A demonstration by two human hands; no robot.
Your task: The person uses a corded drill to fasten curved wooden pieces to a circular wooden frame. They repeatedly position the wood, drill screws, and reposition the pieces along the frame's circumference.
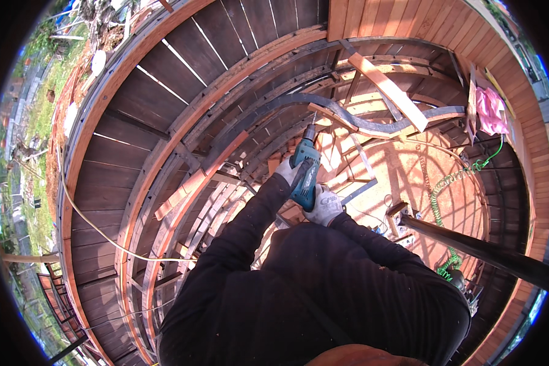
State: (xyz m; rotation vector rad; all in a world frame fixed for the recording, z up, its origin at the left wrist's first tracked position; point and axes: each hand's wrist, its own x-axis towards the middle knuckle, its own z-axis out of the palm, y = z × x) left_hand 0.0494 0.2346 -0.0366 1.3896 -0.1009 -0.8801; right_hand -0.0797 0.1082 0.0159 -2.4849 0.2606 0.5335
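Note:
Both my hands, in white work gloves, are closed on a teal power drill (pixel 307 165). My left hand (pixel 286 171) wraps the left side of its body, and my right hand (pixel 325 207) grips the handle lower down. The drill points away from me. Its chuck (pixel 310 131) and thin bit reach up to the curved dark metal rail (pixel 280 102) and a narrow wooden strip (pixel 330 116) along it. Whether the bit touches either of them, I cannot tell.
Curved wooden ribs (pixel 183 125) and dark planks (pixel 134 97) surround me. A loose board (pixel 389 91) slants across the rail. At right are a pink bag (pixel 490 111), a coiled green air hose (pixel 436 204) and a dark pole (pixel 470 242). A pale cable (pixel 97 227) runs at left.

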